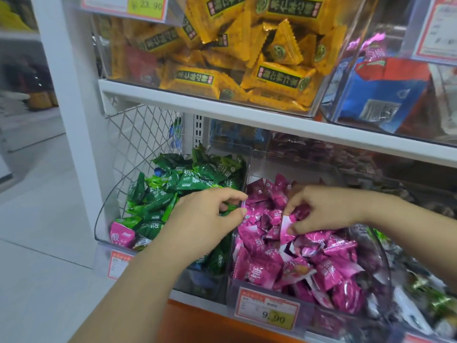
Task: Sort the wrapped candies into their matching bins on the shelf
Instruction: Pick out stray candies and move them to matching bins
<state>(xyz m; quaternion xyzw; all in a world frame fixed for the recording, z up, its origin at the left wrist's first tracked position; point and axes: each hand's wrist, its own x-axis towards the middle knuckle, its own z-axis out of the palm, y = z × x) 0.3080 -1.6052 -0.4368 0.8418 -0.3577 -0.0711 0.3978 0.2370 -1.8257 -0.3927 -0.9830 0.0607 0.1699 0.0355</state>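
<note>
A clear bin at the lower left holds green wrapped candies. One stray pink candy lies at its front left corner. Right beside it, another clear bin is full of pink wrapped candies. My left hand hovers over the divider between the two bins, thumb and forefinger pinched together. A pink sliver shows at its fingertips, seemingly a candy. My right hand reaches into the pink bin and pinches the wrapper end of a pink candy.
The white shelf board above carries a bin of yellow packets and a bin of blue and red packs. Price tags hang on the bin fronts. Wire mesh closes the left side. Another bin stands further right.
</note>
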